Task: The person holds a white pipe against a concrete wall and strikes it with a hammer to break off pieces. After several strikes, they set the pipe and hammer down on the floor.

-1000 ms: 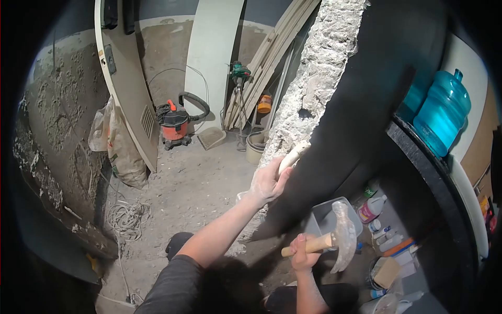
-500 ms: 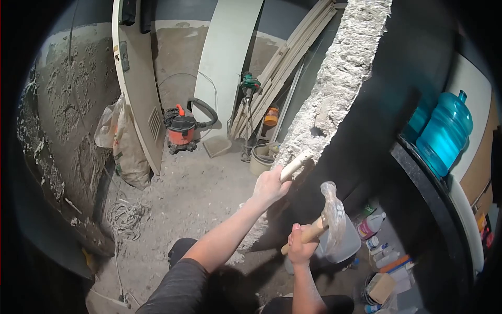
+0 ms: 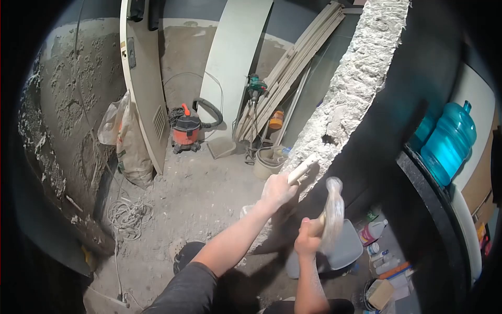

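Observation:
My left hand is wrapped round a pale, whitish rod-like tool, whose far end meets the rough broken edge of the wall. A dark hole shows in that edge just above the tool. Lower and to the right, my right hand grips the wooden handle of a hammer. The hammer's head is smeared by motion and stands apart from the pale tool, to its right.
A red and black vacuum, a dustpan and a bucket stand on the dusty floor. Coiled cable lies left. At right are a blue water jug, a grey container and several bottles.
The view has shifted slightly, so the surroundings sit a little further right. My right hand and the hammer have turned, with the handle now less visible. Both hands keep their holds.

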`<move>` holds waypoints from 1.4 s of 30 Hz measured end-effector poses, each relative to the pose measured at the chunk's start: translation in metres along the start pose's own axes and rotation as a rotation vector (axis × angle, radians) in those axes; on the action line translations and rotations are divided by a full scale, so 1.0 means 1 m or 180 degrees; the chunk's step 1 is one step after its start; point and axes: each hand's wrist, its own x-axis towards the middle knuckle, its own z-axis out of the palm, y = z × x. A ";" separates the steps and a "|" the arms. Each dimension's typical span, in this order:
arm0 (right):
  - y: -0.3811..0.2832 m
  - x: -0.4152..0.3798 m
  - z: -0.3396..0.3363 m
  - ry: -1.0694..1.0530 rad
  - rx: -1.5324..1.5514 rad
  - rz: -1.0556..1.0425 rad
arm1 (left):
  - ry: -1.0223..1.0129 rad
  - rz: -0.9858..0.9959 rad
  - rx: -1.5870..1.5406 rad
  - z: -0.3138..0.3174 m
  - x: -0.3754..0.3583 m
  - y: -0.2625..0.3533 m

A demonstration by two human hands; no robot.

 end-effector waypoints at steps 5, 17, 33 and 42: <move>-0.063 0.021 -0.008 0.0252 -0.1037 -0.1116 | -0.0097 0.0073 -0.0191 -0.001 -0.003 0.005; -0.202 0.081 -0.107 -0.2046 0.1003 0.1026 | -0.1466 -0.0476 -0.0629 -0.086 0.043 0.023; -0.206 0.116 -0.092 -0.1291 -0.2300 -0.0786 | -0.1331 -0.0533 -0.0211 -0.075 0.038 0.034; -0.228 0.101 -0.103 -0.0468 -0.0984 -0.1691 | -0.1210 -0.0400 0.0162 -0.076 0.036 0.046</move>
